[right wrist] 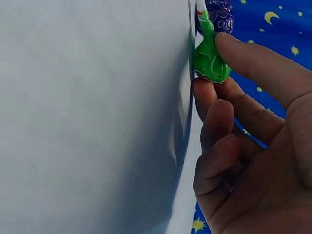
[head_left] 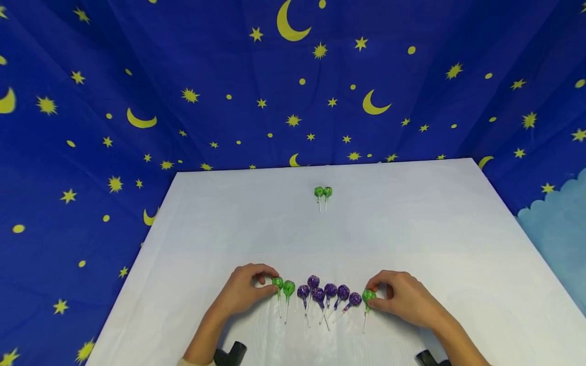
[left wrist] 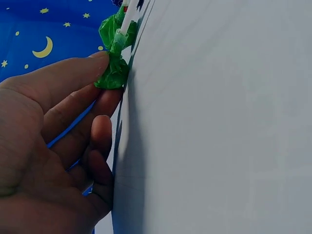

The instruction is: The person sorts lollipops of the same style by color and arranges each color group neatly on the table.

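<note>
In the head view my left hand (head_left: 244,287) pinches the head of a green-wrapped lollipop (head_left: 277,281) between thumb and fingers. A second green lollipop (head_left: 288,288) lies just right of it. My right hand (head_left: 405,297) pinches another green lollipop (head_left: 369,295) by its head, its stick toward me. Between the hands lie several purple lollipops (head_left: 330,291), some with sticks crossing. Seen from the left wrist, thumb and fingers hold the green wrapper (left wrist: 114,73) close to the tabletop. The right wrist view shows a green lollipop (right wrist: 211,59) in the fingertips, a purple one (right wrist: 222,14) behind.
Two more green lollipops (head_left: 319,192) lie side by side near the far edge of the white table (head_left: 220,218). A blue cloth (head_left: 238,66) with yellow moons and stars hangs behind and at the sides. Black straps or mounts (head_left: 231,353) show near the wrists.
</note>
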A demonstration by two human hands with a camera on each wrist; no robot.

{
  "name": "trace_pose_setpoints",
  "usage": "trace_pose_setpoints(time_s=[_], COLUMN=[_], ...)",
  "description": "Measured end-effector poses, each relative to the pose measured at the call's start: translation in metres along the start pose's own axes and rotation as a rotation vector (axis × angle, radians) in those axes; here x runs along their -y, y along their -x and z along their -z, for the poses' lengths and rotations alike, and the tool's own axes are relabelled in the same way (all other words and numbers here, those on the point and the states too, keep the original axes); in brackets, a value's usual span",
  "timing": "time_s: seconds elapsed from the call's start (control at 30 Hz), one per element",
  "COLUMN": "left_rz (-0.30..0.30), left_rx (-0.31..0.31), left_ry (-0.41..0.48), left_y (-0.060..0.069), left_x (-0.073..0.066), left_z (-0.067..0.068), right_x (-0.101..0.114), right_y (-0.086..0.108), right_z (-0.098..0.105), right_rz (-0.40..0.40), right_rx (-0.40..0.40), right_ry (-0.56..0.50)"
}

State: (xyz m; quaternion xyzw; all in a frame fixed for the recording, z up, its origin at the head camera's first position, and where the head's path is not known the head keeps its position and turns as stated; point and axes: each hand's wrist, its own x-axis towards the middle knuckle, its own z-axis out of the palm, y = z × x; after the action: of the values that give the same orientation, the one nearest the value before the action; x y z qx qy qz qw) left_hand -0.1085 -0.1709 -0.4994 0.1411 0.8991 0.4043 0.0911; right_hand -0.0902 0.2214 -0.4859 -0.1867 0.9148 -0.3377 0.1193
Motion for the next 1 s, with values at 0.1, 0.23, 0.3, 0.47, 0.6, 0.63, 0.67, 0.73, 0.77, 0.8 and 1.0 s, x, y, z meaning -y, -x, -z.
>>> trace_pose_setpoints(time_s=[0.1, 0.23, 0.3, 0.47, 0.6, 0.63, 0.67, 0.73, 0.77, 0.8, 1.0], left_rz=[-0.006, 0.004, 0.003, -0.014, -0.038, -0.042, -0.046, -0.050, -0.055, -0.057, -0.069], left_rx=[-0.012, -0.016, -0.018, -0.027, -0.015, -0.011, -0.008, -0.003, -0.002, -0.002, -0.007], left_ry=[0.016, 0.055, 0.071, 0.088, 0.098, 0.094, 0.090, 0.079, 0.071, 0.062, 0.033], left_y=[-0.001, -0.002, -0.004, -0.008, -0.013, -0.015, -0.017, -0.022, -0.025, -0.028, -0.047], left_x=[-0.001, -0.001, -0.001, -0.002, -0.005, -0.006, -0.008, -0.012, -0.014, -0.016, -0.023], left_z=[0.001, 0.004, 0.006, 0.009, 0.012, 0.013, 0.014, 0.017, 0.018, 0.020, 0.023], right_x=[-0.001, -0.001, -0.001, 0.000, 0.001, 0.001, 0.001, 0.001, 0.001, 0.000, -0.002], right_y=[0.001, 0.001, 0.001, 0.002, 0.003, 0.003, 0.003, 0.003, 0.004, 0.004, 0.005], right_z=[0.000, 0.000, 0.000, 0.000, -0.001, -0.001, 0.000, -0.001, -0.001, -0.001, -0.003], right_rz=[0.005, 0.009, 0.011, 0.004, -0.010, -0.012, -0.014, -0.020, -0.021, -0.024, -0.023], right_rx=[-0.005, -0.007, -0.011, -0.016, -0.014, -0.015, -0.018, -0.021, -0.021, -0.022, -0.028], right_ry=[-0.006, -0.012, -0.014, -0.010, -0.008, -0.007, -0.006, -0.007, -0.006, -0.006, -0.017])
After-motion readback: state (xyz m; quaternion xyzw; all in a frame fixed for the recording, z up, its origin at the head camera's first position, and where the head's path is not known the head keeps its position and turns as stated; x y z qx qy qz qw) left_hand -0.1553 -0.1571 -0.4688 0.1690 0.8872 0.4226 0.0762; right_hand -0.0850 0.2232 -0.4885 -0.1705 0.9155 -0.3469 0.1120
